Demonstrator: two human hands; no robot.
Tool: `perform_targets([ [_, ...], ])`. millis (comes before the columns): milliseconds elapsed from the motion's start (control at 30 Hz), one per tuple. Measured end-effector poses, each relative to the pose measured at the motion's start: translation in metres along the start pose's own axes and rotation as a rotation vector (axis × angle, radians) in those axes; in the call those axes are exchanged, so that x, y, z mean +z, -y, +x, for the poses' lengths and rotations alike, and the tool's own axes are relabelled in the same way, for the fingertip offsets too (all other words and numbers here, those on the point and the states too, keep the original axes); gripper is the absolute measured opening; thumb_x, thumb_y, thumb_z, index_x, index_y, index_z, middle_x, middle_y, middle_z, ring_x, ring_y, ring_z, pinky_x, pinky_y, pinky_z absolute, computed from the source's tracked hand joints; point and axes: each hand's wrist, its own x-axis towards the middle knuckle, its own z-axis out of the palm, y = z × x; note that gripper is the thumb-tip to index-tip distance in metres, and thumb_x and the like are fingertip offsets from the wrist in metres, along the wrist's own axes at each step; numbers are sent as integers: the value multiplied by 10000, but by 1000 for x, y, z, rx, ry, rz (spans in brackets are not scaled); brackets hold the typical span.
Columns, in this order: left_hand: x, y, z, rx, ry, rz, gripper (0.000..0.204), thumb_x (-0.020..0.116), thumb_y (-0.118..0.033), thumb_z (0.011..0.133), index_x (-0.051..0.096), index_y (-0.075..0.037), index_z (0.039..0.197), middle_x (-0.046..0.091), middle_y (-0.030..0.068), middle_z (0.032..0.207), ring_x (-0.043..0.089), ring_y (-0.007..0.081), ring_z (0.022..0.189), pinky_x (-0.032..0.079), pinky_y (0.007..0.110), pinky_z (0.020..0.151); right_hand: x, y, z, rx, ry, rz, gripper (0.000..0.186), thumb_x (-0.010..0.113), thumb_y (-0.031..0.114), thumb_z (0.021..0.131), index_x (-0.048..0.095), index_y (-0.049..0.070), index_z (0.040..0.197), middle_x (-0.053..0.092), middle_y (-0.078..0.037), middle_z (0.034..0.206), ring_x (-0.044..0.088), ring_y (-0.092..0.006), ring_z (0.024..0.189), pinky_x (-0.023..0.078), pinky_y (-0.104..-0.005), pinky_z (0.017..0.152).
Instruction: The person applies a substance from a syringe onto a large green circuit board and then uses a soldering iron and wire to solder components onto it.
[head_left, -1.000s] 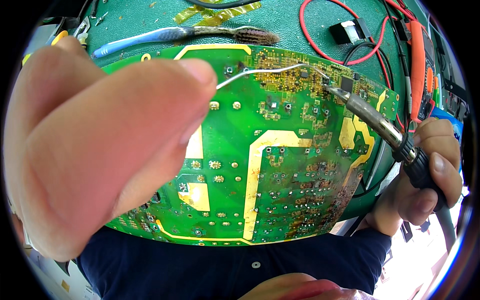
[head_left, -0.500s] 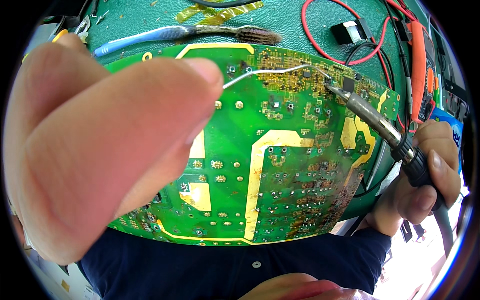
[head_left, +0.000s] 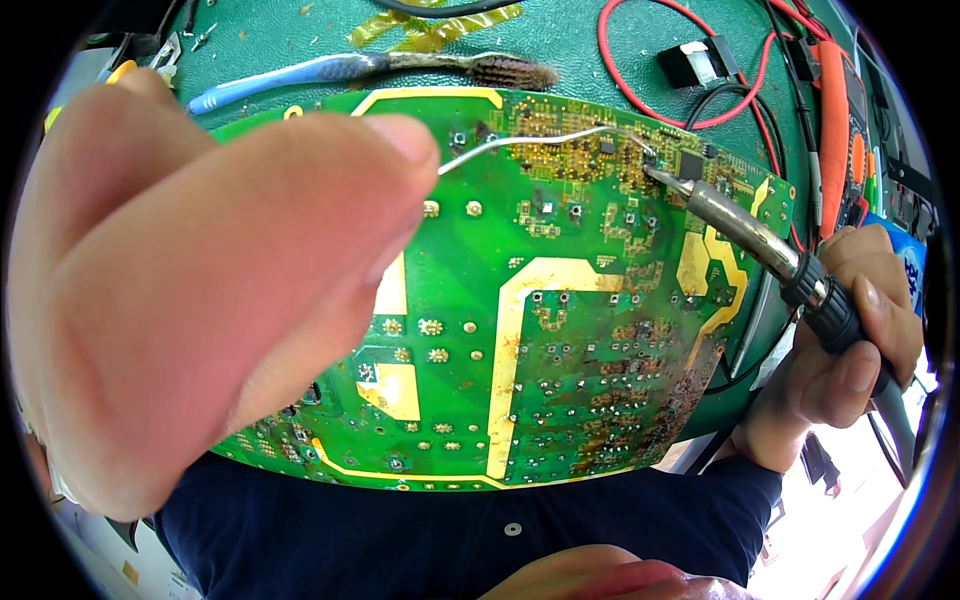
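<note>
A large green circuit board (head_left: 440, 270) with gold traces and brownish stains lies in front of me. My left hand (head_left: 220, 270), big in the foreground, pinches a thin strand of solder wire (head_left: 540, 141) between thumb and finger. The wire arches right, its far end meeting small parts near the board's upper right. There the tip of a soldering iron (head_left: 735, 222) touches or nearly touches the same spot, beside a square black chip (head_left: 690, 165). My right hand (head_left: 860, 330) is closed around the iron's dark grip. The left hand hides the board's left side.
Beyond the board, a blue-handled brush (head_left: 370, 68) rests on the green mat (head_left: 570, 30), near yellowish tape (head_left: 430, 30). Red and black leads (head_left: 608, 60) loop at the upper right, next to an orange meter (head_left: 836, 140) and a small black block (head_left: 697, 62).
The board has shifted very slightly left, along with the wire and iron tip. My right hand has moved up a little, so the iron lies slightly flatter. Both grips are unchanged.
</note>
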Motion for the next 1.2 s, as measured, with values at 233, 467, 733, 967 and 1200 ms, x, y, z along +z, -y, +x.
perform_targets([
  [233,1,0,0,-26,6,-14,326,643,156,763,591,129,1084,548,94,727,402,107,553,291,253,501,1,1,-1,0,-11,-12,350,427,306,957,551,61,1173,488,-106,712,445,-208,642,345,-339,556],
  [467,7,-2,-2,-19,-68,6,332,650,160,748,593,129,1073,548,94,717,398,108,543,285,258,492,4,2,0,16,-40,-10,341,426,305,954,550,64,1161,504,-116,718,450,-209,641,348,-345,565],
  [733,10,-3,2,-14,-82,8,328,651,165,735,598,128,1056,555,100,720,408,115,540,291,259,484,2,0,-3,27,-43,25,347,426,303,948,559,63,1161,514,-126,732,454,-220,643,352,-355,573],
  [967,13,1,4,-11,-81,1,317,651,166,733,604,126,1045,556,91,722,413,116,540,292,252,483,-23,-5,-25,199,-464,576,361,468,366,831,529,26,935,474,-119,828,391,-234,816,336,-390,780],
  [1200,4,-8,3,-31,-81,40,309,649,170,746,600,129,1049,546,82,715,408,108,541,290,245,484,-16,-7,-16,183,-238,309,426,420,340,888,585,-22,1040,497,-153,805,444,-243,767,360,-379,720],
])
